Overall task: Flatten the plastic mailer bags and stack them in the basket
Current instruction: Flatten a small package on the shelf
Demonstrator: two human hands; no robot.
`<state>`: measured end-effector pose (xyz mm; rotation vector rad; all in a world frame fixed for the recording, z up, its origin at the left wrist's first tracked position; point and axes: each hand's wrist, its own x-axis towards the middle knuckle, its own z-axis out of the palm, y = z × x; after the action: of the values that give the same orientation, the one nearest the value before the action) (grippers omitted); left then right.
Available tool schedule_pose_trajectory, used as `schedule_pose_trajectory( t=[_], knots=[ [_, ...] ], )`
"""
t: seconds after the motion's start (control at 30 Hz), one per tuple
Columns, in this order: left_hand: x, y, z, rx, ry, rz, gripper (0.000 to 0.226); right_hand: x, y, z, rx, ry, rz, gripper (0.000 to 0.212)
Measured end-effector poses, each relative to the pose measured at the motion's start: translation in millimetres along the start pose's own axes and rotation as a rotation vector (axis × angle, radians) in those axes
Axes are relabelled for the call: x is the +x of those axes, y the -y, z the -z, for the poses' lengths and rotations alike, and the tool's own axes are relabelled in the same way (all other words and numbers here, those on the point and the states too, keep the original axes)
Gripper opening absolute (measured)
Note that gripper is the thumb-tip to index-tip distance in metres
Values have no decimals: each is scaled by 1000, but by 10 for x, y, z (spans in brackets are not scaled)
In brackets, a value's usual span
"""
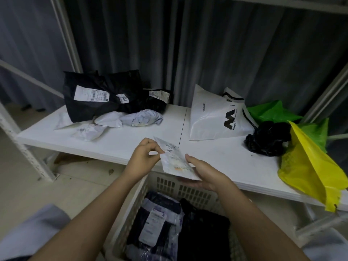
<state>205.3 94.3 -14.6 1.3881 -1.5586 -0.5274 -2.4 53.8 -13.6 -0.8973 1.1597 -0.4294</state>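
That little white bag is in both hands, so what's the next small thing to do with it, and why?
Probably lower the small white mailer onto the stack in the basket. It already looks flat, the left hand pinches its edge, the right hand supports it, and it hangs just above the basket.

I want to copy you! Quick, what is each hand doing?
Left hand: fingers pinch the edge of the small white mailer bag.
Right hand: fingers fairly straight, supporting the same bag from below, over the basket.

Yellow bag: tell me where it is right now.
In the head view the yellow bag lies at the far right of the white shelf, hanging over its front edge, beside the crumpled black bag and green bag.
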Motion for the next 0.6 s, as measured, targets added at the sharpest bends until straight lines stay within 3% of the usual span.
schedule_pose_trajectory(
  t=[0.07, 0.17, 0.27, 0.37, 0.4, 0.5, 0.6],
  knots=[
    [-80, 113, 22, -3, 79, 6, 33, 81, -78, -52, -5, -31, 97, 28],
    [-197, 285, 27, -12, 179, 24, 42, 176, -214, -139, -52, -160, 191, 26],
    [-261, 522, 6, -49, 220, 191, 54, 350, -425, -206, -70, -118, 109, 14],
    [-324, 707, -95, -88, 289, 328, 33, 470, -674, -235, -197, -99, 46, 7],
    [-378, 806, -158, -55, 325, 349, 22, 519, -781, -240, -292, -107, 35, 6],
    [-577, 1109, -358, 118, 483, 400, 30, 634, -1121, -249, -372, -134, -44, 18],
    [-737, 1351, -537, 285, 651, 406, 36, 770, -1445, -265, -316, -160, -145, 4]
  ],
)
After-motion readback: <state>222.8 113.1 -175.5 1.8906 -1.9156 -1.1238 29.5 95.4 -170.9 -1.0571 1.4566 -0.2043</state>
